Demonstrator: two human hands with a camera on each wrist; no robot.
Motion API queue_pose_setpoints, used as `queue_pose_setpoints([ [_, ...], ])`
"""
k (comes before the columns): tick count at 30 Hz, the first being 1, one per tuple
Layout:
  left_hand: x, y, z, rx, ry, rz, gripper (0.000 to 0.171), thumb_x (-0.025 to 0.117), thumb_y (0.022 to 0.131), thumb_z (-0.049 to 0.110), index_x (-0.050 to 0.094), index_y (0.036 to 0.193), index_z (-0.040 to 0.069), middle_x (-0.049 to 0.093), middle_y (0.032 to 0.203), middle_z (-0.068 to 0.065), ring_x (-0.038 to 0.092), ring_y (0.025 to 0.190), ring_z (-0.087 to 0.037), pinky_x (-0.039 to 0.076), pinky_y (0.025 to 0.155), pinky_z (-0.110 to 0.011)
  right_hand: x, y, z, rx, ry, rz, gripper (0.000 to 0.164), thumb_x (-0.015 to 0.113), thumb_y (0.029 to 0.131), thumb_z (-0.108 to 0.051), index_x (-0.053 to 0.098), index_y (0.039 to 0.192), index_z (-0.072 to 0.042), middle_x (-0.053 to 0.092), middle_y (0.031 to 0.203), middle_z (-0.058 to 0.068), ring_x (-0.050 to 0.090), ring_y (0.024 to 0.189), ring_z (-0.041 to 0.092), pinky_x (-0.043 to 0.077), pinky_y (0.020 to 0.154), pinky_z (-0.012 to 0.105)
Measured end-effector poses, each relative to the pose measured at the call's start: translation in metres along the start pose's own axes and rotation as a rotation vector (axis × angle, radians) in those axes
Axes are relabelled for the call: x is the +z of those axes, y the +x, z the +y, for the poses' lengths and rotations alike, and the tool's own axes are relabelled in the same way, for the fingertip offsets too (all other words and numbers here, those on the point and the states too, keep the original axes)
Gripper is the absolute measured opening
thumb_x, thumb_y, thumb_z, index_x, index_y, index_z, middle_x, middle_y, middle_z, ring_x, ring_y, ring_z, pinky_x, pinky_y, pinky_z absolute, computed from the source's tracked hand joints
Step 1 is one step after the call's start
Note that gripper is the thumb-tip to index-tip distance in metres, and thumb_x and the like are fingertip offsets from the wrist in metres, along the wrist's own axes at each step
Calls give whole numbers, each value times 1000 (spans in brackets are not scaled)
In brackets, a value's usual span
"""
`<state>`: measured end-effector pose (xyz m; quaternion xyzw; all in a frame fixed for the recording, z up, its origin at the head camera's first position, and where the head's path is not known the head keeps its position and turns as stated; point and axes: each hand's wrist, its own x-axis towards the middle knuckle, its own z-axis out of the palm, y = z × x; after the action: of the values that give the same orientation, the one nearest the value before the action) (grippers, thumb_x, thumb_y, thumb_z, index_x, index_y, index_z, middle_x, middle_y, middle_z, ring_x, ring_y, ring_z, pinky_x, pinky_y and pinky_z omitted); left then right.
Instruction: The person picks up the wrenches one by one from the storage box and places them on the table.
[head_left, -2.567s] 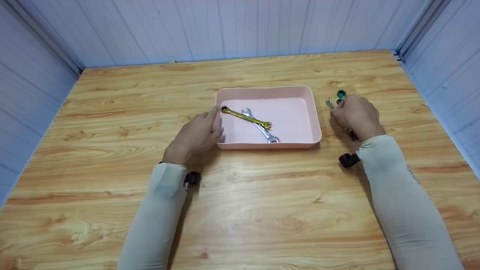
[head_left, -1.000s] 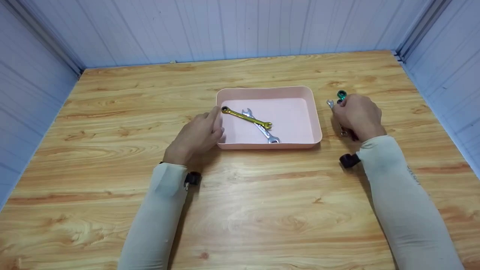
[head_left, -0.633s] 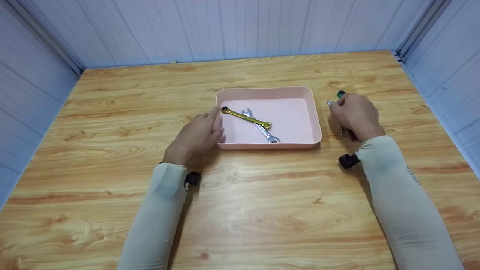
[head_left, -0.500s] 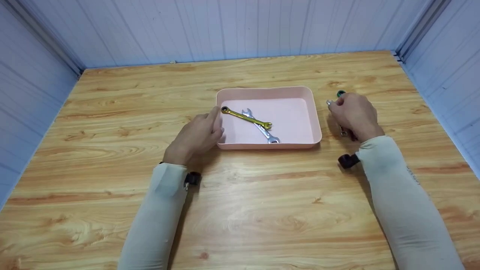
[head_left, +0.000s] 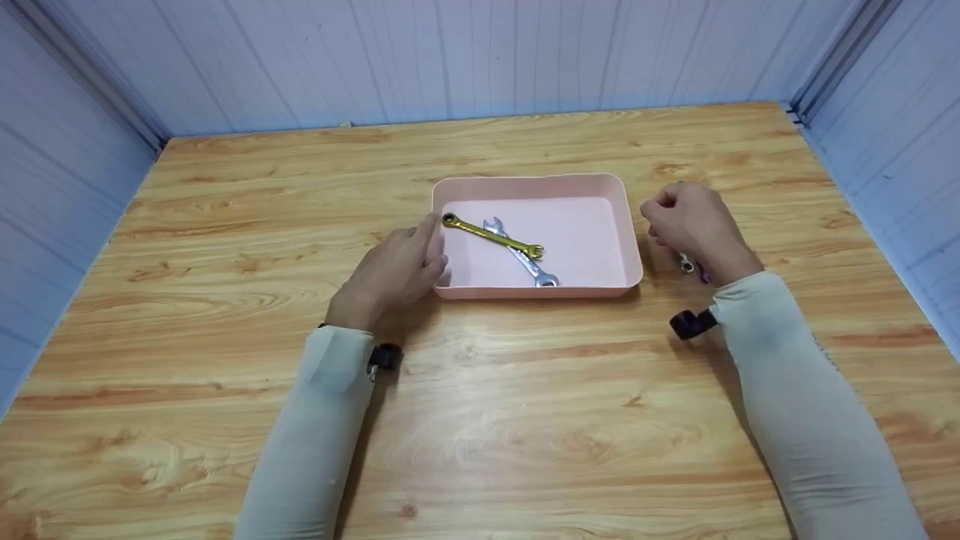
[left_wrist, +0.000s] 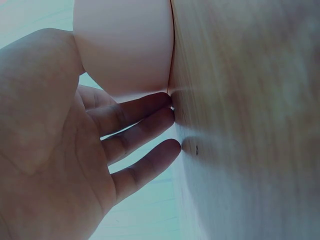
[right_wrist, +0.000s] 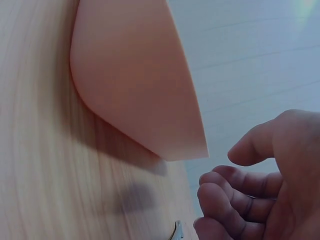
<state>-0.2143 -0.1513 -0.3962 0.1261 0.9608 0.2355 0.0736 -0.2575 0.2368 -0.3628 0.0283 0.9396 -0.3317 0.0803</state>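
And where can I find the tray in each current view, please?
Head: tray, just above and right of centre.
Left wrist: tray, at the top edge, left of centre.
Right wrist: tray, upper part, slightly left of centre.
Shared landmark: the wood-grained table, visible in all three.

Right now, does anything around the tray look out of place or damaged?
Nothing visible looks spilled or damaged. Slightly untidy, perhaps: the gold wrench lies crosswise over the silver wrench in the tray. Tools outside it are mostly hidden by the right hand.
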Motion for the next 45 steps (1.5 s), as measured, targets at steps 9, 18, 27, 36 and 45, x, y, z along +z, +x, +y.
queue_pose_setpoints([
  [9, 0, 1, 1, -26, -2, -16, 68, 46, 104, 34, 16, 162, 15, 47, 148, -11, 50, 113, -21, 42, 99, -40, 5, -6, -9, -33, 52, 28, 33, 46, 100, -30, 68, 109, -7, 67, 99, 12, 66, 83, 23, 48, 56, 31],
  [18, 0, 3, 1, 3, 14, -13, 69, 48, 103, 33, 18, 162, 13, 48, 147, -15, 51, 120, -22, 41, 106, -43, 8, -10, -13, -79, 83, 55, 32, 50, 101, -33, 70, 105, -8, 68, 98, 13, 65, 83, 26, 47, 55, 30],
  [27, -1, 3, 2, -8, 22, -36, 74, 53, 101, 35, 17, 161, 14, 52, 140, -13, 52, 118, -22, 40, 108, -44, 19, -12, -18, -238, 81, 119, 33, 54, 101, -33, 72, 98, -5, 68, 83, 8, 63, 72, 22, 47, 57, 30],
  [36, 0, 2, 2, -31, 14, -51, 75, 55, 100, 35, 16, 161, 14, 52, 139, -15, 52, 116, -24, 42, 104, -45, 38, -16, -26, -373, 10, 133, 26, 56, 101, -28, 71, 91, -9, 67, 78, 4, 58, 67, 19, 45, 57, 32],
  [45, 0, 2, 3, -49, 54, -57, 79, 58, 98, 40, 17, 161, 14, 42, 151, -20, 43, 137, -31, 35, 111, -51, 54, -21, -38, -381, -83, 45, 16, 61, 98, -23, 71, 96, -10, 66, 87, 5, 56, 75, 22, 47, 66, 35],
])
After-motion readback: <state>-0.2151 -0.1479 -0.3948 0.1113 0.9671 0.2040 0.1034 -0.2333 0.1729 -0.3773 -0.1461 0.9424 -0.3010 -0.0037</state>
